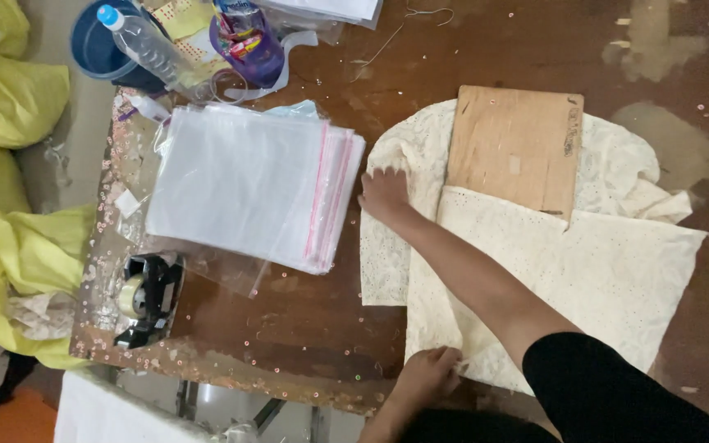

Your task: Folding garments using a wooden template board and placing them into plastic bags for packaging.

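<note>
Pressing flat, right hand (385, 193) spreads open on cream lace cloth (609, 271) at centre, beside wooden board (519, 148) serving as fold guide; left hand (428, 373) pinches cloth edge at 6 o'clock; zip bags (244, 184) stacked at 10 o'clock.

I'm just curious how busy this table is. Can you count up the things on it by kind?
Cream fabric piece, under the left hand and right hand: 1
Wooden board: 1
Stack of clear zip bags: 1
Tape dispenser: 1
Plastic water bottle: 1
Blue bucket: 1
Total: 6
</note>
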